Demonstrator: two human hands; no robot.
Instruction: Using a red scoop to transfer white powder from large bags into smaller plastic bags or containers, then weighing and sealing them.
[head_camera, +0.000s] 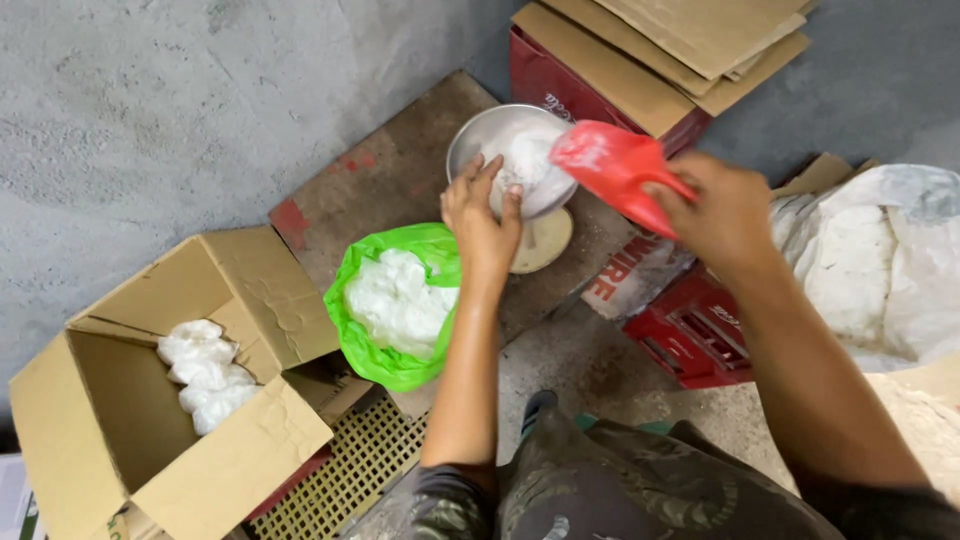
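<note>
Nearest, at the bottom edge: the person's lap in dark patterned trousers (640, 485). A yellow plastic grid crate (345, 480) lies bottom left, its edge under an open brown cardboard box (250, 300) with flaps spread; white filled clear bags (205, 372) lie inside along its far wall.

Next out, a green plastic bag (395, 365), mouth open and full of white powder, sits at the near edge of a worn brown wooden board (390, 175), touching the box flap. To the right a red plastic crate (690, 335) stands on grey concrete floor (590, 365), with a white printed sack piece (630, 275) draped over it. A big white sack (880, 270) of powder fills the right edge.

Further out, a round metal scale pan (475, 135) sits on a cream base (545, 245) at the board's right side. Left hand (485, 225) rests on the pan, fingers spread and lightly curled over a clear bag of white powder (530, 160) in it. Right hand (725, 215) grips a red plastic scoop (610, 165) by its handle, fingers closed, scoop tip tilted onto the bag.

Farthest: a second red crate (560, 90) topped with flat brown cardboard sheets (690, 45). Rough grey concrete wall (150, 110) on the left; open floor top right.
</note>
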